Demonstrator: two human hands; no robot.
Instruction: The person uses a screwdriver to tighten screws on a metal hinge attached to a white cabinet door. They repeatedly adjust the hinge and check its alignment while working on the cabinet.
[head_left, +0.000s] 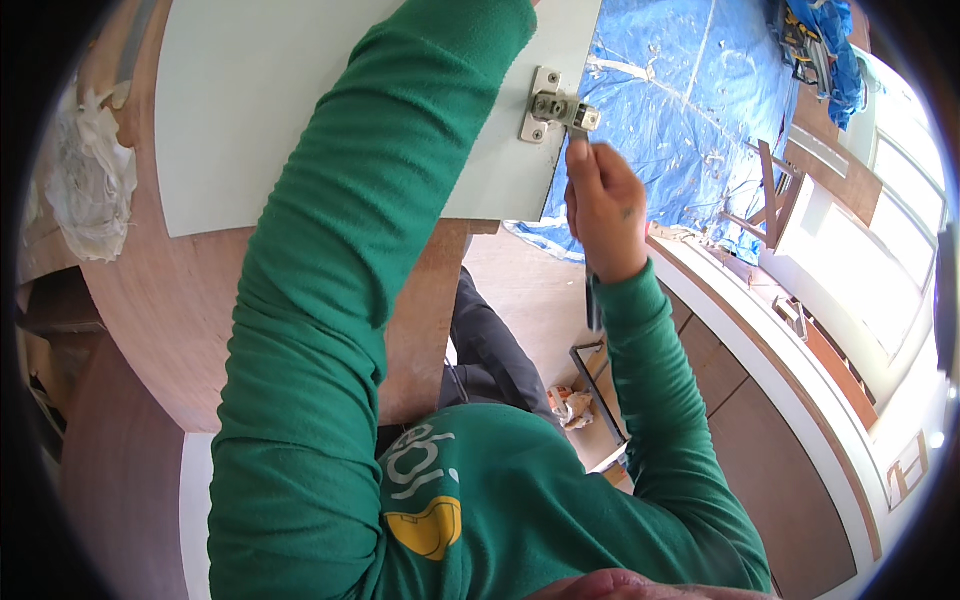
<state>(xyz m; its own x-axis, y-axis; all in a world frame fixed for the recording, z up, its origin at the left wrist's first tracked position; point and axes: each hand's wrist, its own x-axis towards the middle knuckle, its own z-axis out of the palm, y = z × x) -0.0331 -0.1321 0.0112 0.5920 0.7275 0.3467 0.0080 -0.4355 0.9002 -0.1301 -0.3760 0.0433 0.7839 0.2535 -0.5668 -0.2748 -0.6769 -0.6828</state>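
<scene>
A white board (220, 110) with a metal hinge (560, 110) screwed near its right edge lies on a plywood surface (125, 320). My right hand (605, 205) is closed around a slim metal tool (579, 134), whose upper end meets the hinge; a dark length shows below my fist. My left forearm, in a green sleeve, reaches across the board to the top edge of the picture, where my left hand is cut off, so its fingers are hidden.
A blue tarp (660, 70) covers the upper right, with tools and cloth (830, 60) beyond. Wooden frames (780, 205), a long white-edged cabinet (750, 420) and windows stand on the right. Crumpled plastic (95, 180) lies at the left. My legs show below the board.
</scene>
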